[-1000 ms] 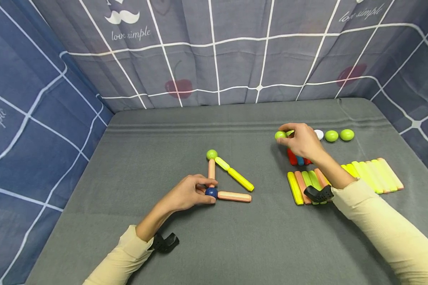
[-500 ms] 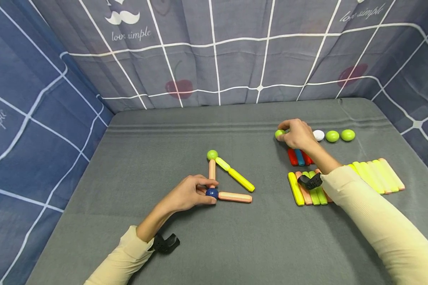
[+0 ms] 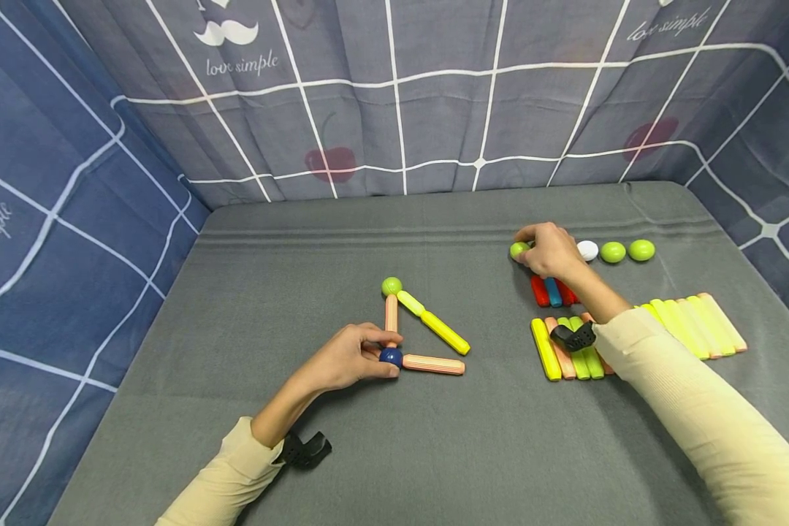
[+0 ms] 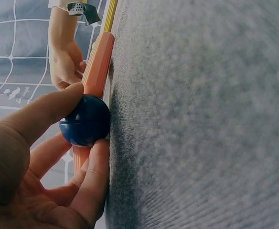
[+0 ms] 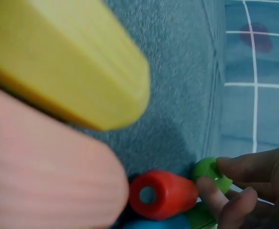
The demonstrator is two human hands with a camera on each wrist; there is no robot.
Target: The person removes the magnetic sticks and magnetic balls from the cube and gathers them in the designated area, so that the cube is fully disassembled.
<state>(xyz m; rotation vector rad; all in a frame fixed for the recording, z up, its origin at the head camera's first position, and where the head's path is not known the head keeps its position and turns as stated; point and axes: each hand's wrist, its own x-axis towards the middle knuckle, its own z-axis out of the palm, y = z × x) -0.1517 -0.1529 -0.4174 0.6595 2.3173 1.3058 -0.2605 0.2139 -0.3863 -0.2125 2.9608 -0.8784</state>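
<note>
My left hand (image 3: 351, 358) grips a dark blue ball (image 3: 391, 356) between thumb and fingers, low on the grey cloth. A peach ribbed rod (image 3: 433, 364) runs right from this ball, and another peach rod (image 3: 391, 313) leads away to a light green ball (image 3: 391, 286). From that green ball slants a short pale-yellow rod (image 3: 410, 302), with a longer yellow rod (image 3: 444, 332) end to end with it. At the back right my right hand (image 3: 549, 252) pinches a green ball (image 3: 519, 250); in the right wrist view this green ball (image 5: 209, 171) is beside a red rod (image 5: 163, 194).
Right of my right hand lie a white ball (image 3: 588, 250) and two more green balls (image 3: 613, 252). Short red and blue rods (image 3: 553, 291) lie just in front of it. Rows of yellow, peach and green rods (image 3: 546, 351) spread below and right. A patterned curtain (image 3: 434, 117) borders the back.
My right wrist and forearm have shifted slightly left and the pinched green ball has moved only a little. The left hand stays on the blue ball.
</note>
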